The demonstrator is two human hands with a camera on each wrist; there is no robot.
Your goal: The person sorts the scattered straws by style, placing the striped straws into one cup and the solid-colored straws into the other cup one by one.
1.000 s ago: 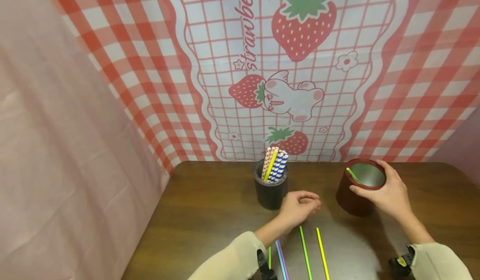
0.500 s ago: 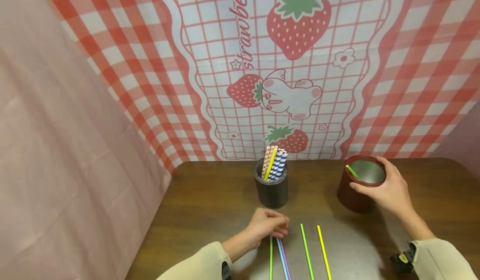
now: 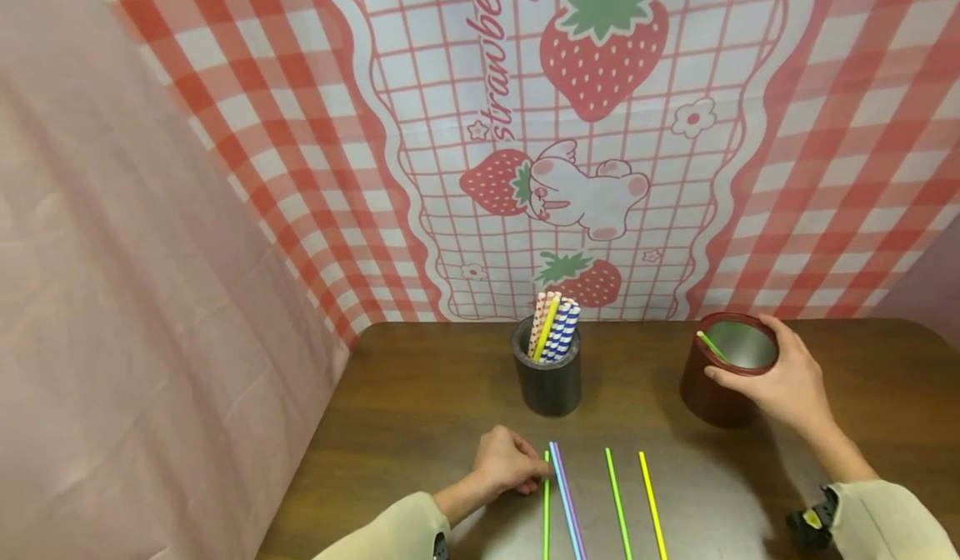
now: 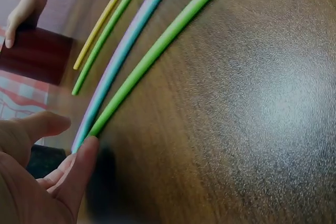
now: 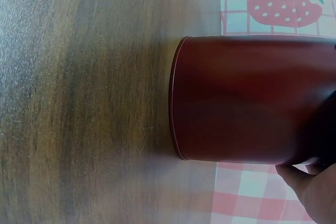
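Observation:
My left hand [image 3: 504, 462] is low at the upper end of the leftmost green straw [image 3: 547, 514]. In the left wrist view a fingertip meets that green straw's [image 4: 157, 48] tip, with thumb and fingers apart. Close beside it lie a blue straw [image 3: 564, 502] and a purple straw [image 3: 573, 520], side by side. Farther right are another green straw [image 3: 618, 502] and a yellow straw [image 3: 652, 502]. My right hand [image 3: 795, 385] grips a dark red cylindrical cup [image 3: 708, 393] around its rim and side; a short stretch of green straw [image 3: 711, 347] shows inside.
A black cup [image 3: 551, 389] stands behind the loose straws, holding several patterned paper straws [image 3: 562, 331] and a yellow one. The wooden table [image 3: 405, 385] ends against a strawberry-print cloth [image 3: 570, 277]. A pink curtain [image 3: 150, 293] hangs at the left.
My left hand has moved left and toward me, from beside the black cup down to the leftmost green straw's end. The right hand keeps its hold on the red cup.

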